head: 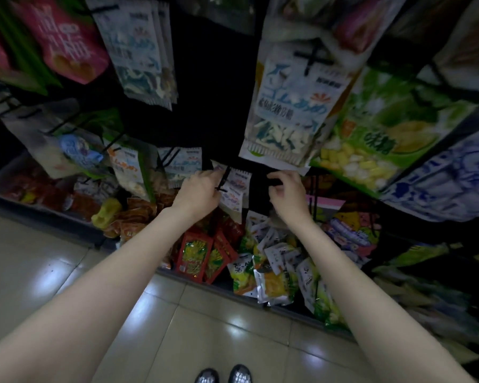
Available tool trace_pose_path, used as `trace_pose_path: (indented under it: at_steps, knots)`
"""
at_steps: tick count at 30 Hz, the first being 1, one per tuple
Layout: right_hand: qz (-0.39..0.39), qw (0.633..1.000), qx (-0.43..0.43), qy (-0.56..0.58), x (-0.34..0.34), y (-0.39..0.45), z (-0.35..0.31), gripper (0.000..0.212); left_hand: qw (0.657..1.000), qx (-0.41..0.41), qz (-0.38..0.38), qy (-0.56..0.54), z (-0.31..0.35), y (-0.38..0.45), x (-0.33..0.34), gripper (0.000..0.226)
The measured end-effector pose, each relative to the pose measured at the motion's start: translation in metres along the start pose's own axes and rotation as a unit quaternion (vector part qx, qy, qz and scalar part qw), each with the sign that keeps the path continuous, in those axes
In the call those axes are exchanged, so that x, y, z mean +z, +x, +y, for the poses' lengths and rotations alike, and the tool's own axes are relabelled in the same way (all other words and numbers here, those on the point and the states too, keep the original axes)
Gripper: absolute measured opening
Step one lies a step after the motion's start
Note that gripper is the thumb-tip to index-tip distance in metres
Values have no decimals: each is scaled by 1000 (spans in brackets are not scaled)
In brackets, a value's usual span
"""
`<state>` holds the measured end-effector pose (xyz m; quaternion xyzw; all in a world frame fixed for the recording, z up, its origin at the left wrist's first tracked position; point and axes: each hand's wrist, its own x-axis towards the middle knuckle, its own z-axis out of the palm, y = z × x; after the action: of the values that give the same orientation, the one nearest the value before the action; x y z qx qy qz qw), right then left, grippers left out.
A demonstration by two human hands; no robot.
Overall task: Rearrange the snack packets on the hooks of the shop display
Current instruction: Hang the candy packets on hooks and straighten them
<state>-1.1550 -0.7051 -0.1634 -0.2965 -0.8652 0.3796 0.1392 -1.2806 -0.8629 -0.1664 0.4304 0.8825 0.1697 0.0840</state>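
Both my arms reach forward to a low row of the dark hook display. My left hand grips the top of a small white snack packet hanging on a black hook. My right hand is to the right of it, its fingers curled round a dark hook end; whether a packet is in it is hidden. Above hangs a large white and blue packet on its own hook. Similar white and blue packets hang at upper left.
Green and yellow candy bags and a blue patterned bag hang at right. A pink bag hangs at upper left. Bins of loose red, white and yellow packets sit below the hooks. Tiled floor lies in front.
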Motion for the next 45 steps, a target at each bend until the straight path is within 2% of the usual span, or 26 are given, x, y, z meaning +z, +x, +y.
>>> trace_pose_path:
  at_steps: [4, 7, 10, 15, 18, 22, 24, 29, 33, 34, 37, 38, 40, 42, 45]
  knots:
    - [99, 994, 29, 39, -65, -7, -17, 34, 994, 19, 47, -96, 30, 11, -26, 51]
    - [153, 983, 30, 99, -92, 4, -32, 50, 982, -1, 72, -173, 55, 17, -45, 50]
    - [131, 976, 22, 175, -102, 19, -44, 61, 976, -8, 87, -199, 68, 22, -56, 51]
    - [113, 966, 28, 231, -101, 38, -50, 66, 973, -4, 102, -206, 71, 25, -70, 54]
    - [137, 963, 12, 233, -97, 48, -51, 60, 969, -8, 107, -222, 71, 25, -74, 58]
    - [220, 962, -7, 161, -92, 55, -63, 26, 968, 12, 90, -235, 79, 27, -77, 63]
    - [232, 959, -20, 161, -96, 54, -69, 20, 964, 15, 93, -249, 81, 29, -79, 62]
    - [131, 974, -56, 177, -105, 29, -76, 35, 946, 15, 126, -299, 83, 30, -86, 62]
    - [81, 981, -116, 131, -119, 5, -87, 49, 913, 28, 141, -381, 90, 26, -94, 64]
    - [72, 981, -149, 101, -122, -1, -89, 47, 900, 29, 152, -407, 91, 25, -97, 62]
    - [50, 970, -234, 41, -119, -18, -89, 19, 864, 19, 209, -458, 92, 20, -103, 48]
    - [34, 970, -237, 40, -115, -21, -85, 27, 863, 16, 217, -455, 90, 16, -104, 43]
    - [20, 974, -221, 47, -103, -20, -74, 36, 888, 26, 197, -415, 82, 5, -106, 29]
    - [15, 976, -204, 79, -89, -19, -74, 36, 915, 42, 165, -366, 68, -4, -107, 15]
    - [9, 977, -183, 110, -68, -10, -90, 32, 926, 46, 131, -351, 42, -10, -117, 11]
